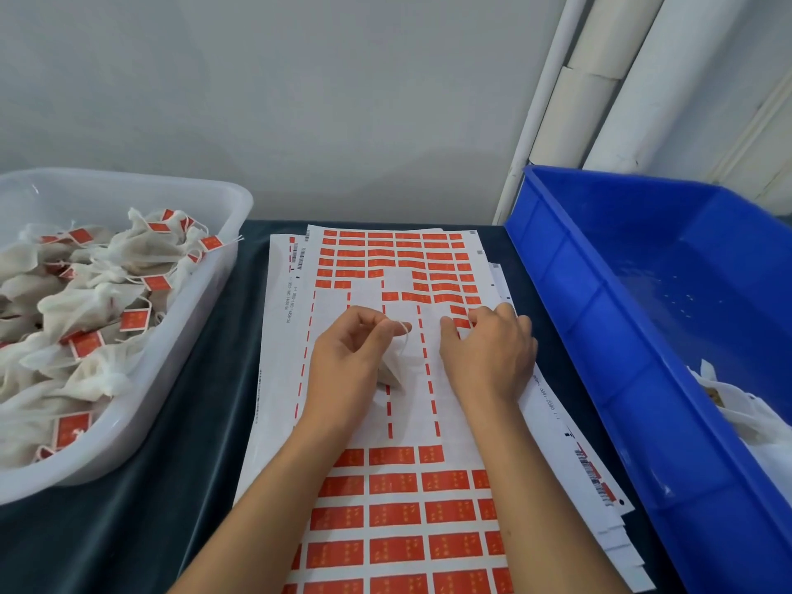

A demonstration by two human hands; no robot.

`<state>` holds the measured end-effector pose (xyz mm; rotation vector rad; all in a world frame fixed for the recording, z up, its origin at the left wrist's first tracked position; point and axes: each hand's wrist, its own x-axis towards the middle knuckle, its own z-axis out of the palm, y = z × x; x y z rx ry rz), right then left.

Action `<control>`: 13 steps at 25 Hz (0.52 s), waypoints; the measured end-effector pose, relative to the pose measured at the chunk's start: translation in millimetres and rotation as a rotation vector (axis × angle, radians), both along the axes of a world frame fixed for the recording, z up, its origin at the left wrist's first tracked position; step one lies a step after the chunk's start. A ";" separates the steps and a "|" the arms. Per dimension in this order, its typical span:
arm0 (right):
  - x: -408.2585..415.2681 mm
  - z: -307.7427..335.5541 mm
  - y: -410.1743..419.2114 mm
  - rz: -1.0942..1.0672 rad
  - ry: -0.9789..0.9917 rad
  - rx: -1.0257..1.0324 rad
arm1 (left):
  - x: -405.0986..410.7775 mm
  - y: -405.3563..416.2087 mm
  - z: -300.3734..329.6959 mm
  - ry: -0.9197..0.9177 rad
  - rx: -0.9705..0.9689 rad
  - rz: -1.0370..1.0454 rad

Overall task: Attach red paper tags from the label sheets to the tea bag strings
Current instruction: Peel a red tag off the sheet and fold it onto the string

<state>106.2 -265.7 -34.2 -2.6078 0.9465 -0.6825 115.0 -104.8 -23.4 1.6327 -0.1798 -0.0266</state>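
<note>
— Fingers first: what are they doing?

— Left hand [349,362] has its fingers curled, pinching the white string [400,327] of one gauzy tea bag [392,370], which lies on the top label sheet [428,388] under that hand. Right hand [486,358] lies flat just beside it, fingers close together, tips on a red paper tag [460,323] at the edge of the peeled patch.

— And the sheets?

— A stack of thin white paper sheets, fanned slightly, running from the near edge of the worktop [193,422] to its far edge. I cannot count them. Rows of small red rectangular tags cover the near and far parts; the middle is bare backing with dashed red strips.

— Containers?

— Two. Along the left edge, a translucent white plastic tub [205,302] with rounded corners, heaped with crumpled white mesh tea bags [85,302] already carrying red tags; too many to count. Along the right edge, a rigid blue plastic crate [600,336], mostly showing its floor, with a few untagged white bags [754,418] in its near corner.

— The surface?

— Dark teal cloth, meeting a plain grey wall [343,100] behind.
</note>
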 end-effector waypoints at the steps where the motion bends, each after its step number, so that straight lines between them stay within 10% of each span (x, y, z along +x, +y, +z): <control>1: -0.2 0.1 0.6 0.002 0.002 0.001 | 0.2 -0.3 -0.5 -0.002 0.003 -0.001; 13: 0.3 4.0 2.9 0.020 -0.024 -0.026 | 1.1 -0.3 -2.8 -0.002 -0.005 -0.010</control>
